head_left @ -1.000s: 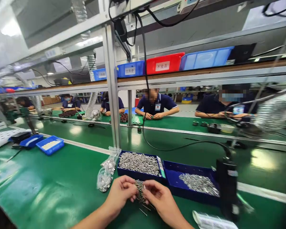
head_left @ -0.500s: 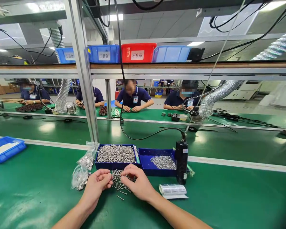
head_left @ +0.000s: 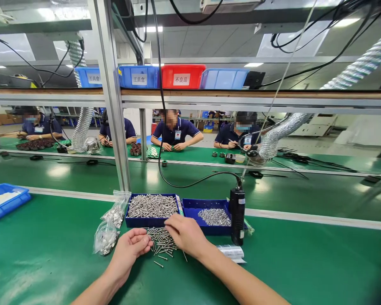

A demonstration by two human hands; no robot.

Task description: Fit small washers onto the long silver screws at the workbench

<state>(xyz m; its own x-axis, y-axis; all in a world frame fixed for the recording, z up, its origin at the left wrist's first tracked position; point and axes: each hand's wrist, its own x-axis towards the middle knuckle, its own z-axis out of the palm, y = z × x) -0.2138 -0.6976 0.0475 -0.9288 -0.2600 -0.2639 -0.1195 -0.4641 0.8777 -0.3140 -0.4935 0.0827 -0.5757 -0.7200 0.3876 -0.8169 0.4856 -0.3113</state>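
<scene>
A loose pile of screws (head_left: 162, 242) lies on the green mat between my hands, with a few strays at its near side. My left hand (head_left: 131, 250) is at the pile's left edge, thumb and fingertips pinched together; whatever they hold is too small to make out. Over the right side of the pile, my right hand (head_left: 187, 235) bends its fingers down close together, and its fingertips are partly hidden. Just behind stands a blue bin of screws (head_left: 136, 222). To its right, another blue bin (head_left: 190, 204) holds small shiny metal parts (head_left: 215, 217).
A black electric screwdriver (head_left: 237, 216) hangs by its cable before the right bin. Beside it lies a roll of labels (head_left: 231, 253). Plastic bags of metal parts (head_left: 105, 237) sit left of the bins. A blue tray (head_left: 19, 199) is far left. Co-workers sit opposite.
My right hand has shifted slightly up and right over the pile, its fingers turned further down. My left hand stays pinched at nearly the same spot. The camera view has shifted slightly.
</scene>
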